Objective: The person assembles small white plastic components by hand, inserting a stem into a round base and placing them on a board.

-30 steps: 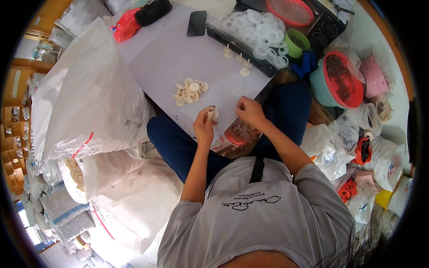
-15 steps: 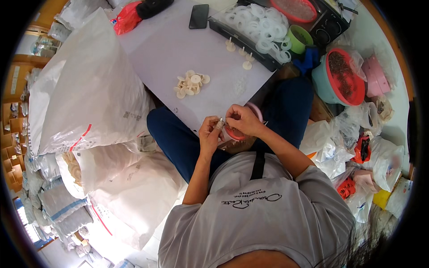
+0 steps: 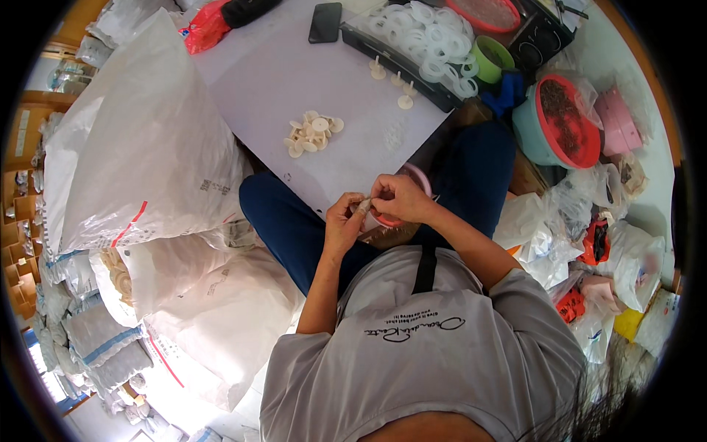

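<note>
My left hand (image 3: 345, 222) and my right hand (image 3: 400, 199) meet at the near edge of the pale table (image 3: 254, 88). Both are closed, thumbs and fingers pinched together around something small and pale that the fingers mostly cover. A pink-rimmed bowl (image 3: 420, 179) with reddish contents sits just under my right hand, partly hidden by it. Beyond my hands lies a pile of cream discs with stems (image 3: 312, 134). Right of it is a small scatter of tiny clear pieces (image 3: 395, 135). A few more stemmed discs (image 3: 405, 102) stand near the dark tray.
Translucent rings (image 3: 434, 44) fill a black tray (image 3: 401, 68) at the back. Beside it are a green cup (image 3: 492, 59) and a black phone (image 3: 325, 23). On the right stands a teal bucket with a red basin (image 3: 565, 121). Large white sacks (image 3: 140, 140) crowd the left.
My fingertips have come closer together, covering the pale tip that showed between them earlier. The whole view has shifted slightly; the piles on the table look unchanged.
</note>
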The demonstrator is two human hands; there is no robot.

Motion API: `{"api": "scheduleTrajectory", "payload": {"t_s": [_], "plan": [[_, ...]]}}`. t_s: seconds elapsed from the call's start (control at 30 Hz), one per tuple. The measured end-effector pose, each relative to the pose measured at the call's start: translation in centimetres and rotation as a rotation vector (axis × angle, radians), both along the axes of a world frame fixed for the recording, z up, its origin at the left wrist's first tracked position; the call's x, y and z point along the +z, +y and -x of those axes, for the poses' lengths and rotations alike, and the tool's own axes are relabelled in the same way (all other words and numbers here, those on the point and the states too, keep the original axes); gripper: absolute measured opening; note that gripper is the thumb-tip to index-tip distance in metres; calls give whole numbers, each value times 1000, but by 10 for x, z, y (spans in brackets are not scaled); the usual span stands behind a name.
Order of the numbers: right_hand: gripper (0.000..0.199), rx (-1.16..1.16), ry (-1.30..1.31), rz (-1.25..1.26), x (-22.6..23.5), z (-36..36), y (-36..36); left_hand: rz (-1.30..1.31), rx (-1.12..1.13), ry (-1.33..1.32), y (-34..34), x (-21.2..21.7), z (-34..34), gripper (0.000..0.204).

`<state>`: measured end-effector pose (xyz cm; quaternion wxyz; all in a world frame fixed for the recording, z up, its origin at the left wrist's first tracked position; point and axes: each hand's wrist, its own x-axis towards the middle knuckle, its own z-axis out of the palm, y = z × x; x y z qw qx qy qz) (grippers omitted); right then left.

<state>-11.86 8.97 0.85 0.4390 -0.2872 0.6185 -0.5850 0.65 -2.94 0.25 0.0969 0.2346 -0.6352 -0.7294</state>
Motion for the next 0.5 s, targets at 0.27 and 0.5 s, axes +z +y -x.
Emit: {"api": "scheduleTrajectory", "payload": {"t_s": [0.27, 0.5], "plan": [[7, 116, -215, -29, 1, -1, 3, -201, -8, -9, -3, 1, -8, 6], [6, 109, -319, -3, 3, -10, 4, -588, 46, 154, 2, -7, -14, 10]]}}
